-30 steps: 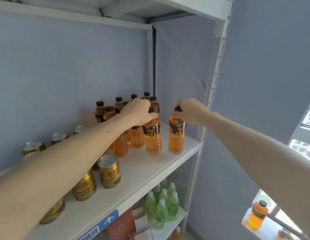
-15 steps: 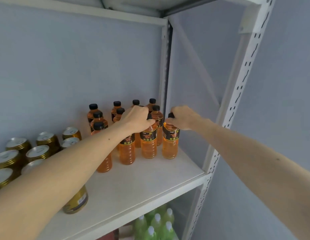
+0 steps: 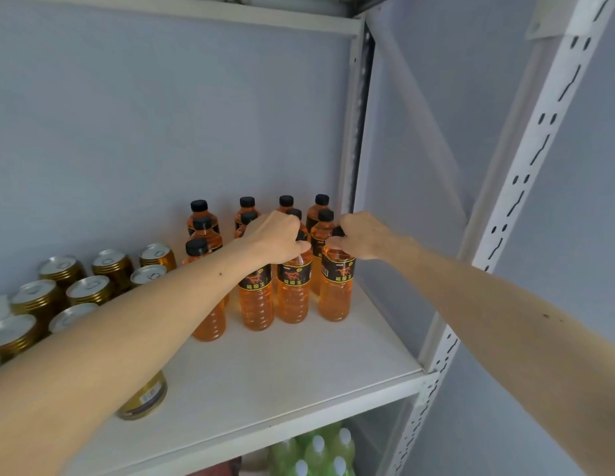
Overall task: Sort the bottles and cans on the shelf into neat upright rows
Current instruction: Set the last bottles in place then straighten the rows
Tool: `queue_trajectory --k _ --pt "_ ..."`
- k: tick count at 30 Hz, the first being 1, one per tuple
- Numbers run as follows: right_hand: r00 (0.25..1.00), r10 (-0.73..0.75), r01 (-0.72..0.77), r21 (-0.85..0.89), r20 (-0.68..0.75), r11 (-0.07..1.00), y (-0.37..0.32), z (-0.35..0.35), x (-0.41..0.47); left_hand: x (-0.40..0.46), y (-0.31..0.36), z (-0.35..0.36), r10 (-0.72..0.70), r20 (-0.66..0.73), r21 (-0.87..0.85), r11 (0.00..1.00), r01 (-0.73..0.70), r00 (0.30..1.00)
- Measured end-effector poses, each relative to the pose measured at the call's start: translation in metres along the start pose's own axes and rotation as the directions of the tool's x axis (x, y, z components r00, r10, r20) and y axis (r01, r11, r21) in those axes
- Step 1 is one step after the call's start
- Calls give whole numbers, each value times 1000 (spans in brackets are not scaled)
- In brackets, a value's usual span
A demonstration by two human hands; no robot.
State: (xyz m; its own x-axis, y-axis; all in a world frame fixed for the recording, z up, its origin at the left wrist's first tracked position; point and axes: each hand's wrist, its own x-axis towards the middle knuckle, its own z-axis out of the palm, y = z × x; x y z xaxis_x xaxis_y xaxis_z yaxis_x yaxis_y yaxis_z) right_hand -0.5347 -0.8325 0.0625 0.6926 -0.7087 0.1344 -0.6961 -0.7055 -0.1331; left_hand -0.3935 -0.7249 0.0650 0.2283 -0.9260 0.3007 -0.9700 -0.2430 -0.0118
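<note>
Since 0.5 s ago: viewpoint closer, both hands unmoved on caps. Nearest gold can half hidden under left forearm. Left hand grips cap of front middle bottle; right hand grips end bottle, apparently aligning front row on shelf. Caps covered; rear bottles partly occluded

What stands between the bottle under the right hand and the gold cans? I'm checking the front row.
In the head view, three more orange bottles stand between the right-hand bottle and the gold cans; the left forearm crosses in front.
</note>
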Motion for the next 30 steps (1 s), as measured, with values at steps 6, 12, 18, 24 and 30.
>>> queue_trajectory --k 6,12,18,24,30 --pt "1000 -9 9 -17 15 1000 1 -1 7 5 2 2 -6 20 -6 1000 6 1000" --pt "1000 -11 11 -4 27 1000 2 -1 9 10 6 2 5 23 14 1000 -6 1000" --pt "999 19 -18 -43 32 999 5 1 9 12 10 3 9 42 57 998 -11 999" --pt "1000 18 -17 -108 6 994 5 2 6 8 12 0 19 43 138 990 -25 999" --pt "997 19 -34 -184 -80 982 0 -14 0 -1 7 -10 64 -20 118 991 -62 998"
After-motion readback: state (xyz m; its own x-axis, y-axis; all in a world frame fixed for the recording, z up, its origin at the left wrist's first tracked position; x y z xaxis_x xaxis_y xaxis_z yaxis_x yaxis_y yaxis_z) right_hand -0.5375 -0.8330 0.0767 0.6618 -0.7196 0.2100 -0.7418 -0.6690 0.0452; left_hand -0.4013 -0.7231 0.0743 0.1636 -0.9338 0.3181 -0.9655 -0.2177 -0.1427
